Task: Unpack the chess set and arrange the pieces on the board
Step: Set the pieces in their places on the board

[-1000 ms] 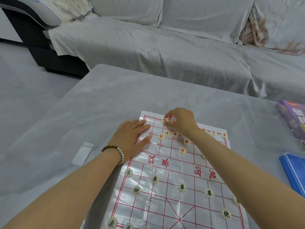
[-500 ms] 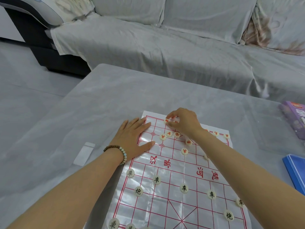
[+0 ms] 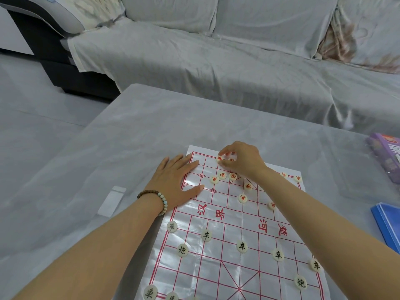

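Note:
A white plastic chess board sheet (image 3: 231, 245) with a red grid lies on the grey table. Round cream pieces with black characters (image 3: 241, 246) stand on its near half. Several red-character pieces (image 3: 242, 198) sit on the far half. My left hand (image 3: 177, 180) lies flat with straight fingers on the board's far left edge, a bead bracelet on its wrist. My right hand (image 3: 242, 159) is at the far row, its thumb and fingers pinching a red-character piece (image 3: 219, 158); a second piece shows under its fingers.
A purple box (image 3: 387, 156) lies at the table's right edge, a blue box (image 3: 387, 224) nearer on the right. A small white card (image 3: 112, 201) lies left of the board. A grey-covered sofa (image 3: 216, 68) runs behind the table.
Both hands stay almost in place. My right hand's fingers have closed a little more over the piece at the far row.

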Demonstrator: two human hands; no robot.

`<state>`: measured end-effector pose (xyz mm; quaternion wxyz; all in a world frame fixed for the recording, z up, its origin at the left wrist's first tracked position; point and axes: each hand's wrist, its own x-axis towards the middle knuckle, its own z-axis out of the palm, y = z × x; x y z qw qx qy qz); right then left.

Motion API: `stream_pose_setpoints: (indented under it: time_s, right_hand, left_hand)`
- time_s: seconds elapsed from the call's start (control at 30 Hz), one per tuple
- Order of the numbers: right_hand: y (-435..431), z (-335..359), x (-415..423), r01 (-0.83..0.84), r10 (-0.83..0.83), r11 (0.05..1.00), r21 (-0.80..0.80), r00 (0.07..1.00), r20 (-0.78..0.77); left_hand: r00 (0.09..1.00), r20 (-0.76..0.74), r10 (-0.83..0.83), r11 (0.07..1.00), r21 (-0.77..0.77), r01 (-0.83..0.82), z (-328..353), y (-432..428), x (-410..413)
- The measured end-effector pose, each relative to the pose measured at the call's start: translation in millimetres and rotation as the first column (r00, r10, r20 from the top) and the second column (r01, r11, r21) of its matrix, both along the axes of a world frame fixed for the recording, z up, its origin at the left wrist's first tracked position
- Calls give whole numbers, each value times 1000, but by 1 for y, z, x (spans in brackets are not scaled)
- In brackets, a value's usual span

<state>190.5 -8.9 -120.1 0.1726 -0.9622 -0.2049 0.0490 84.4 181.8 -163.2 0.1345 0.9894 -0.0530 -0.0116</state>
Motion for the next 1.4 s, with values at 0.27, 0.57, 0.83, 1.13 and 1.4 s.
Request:
stream_pose_setpoints:
  time_s: [0.27,0.57,0.83,1.13,1.4]
  right_hand:
    - [-50,37,-18,13,-24,990,140,997,78]
    - [-80,22,-56,40,-40,999,-31,999,-6]
    - [-58,13,-46,117,-116,990,-72,993,20]
    - [-56,8,-39,114,-113,991,-72,994,9]
    - [-55,13,-38,67,-66,987,-146,998,17]
  left_hand:
    - [1000,1,-3,1000,7,3,2,0,-1]
    - [1000,-7,5,1000,27,-5,7,-2,-2]
    - [1000,-7,8,1000,30,-8,6,-2,-2]
    - [1000,-6,7,1000,-3,-7,6,-1,-2]
    - [1000,8,7,999,-31,-7,3,0,-2]
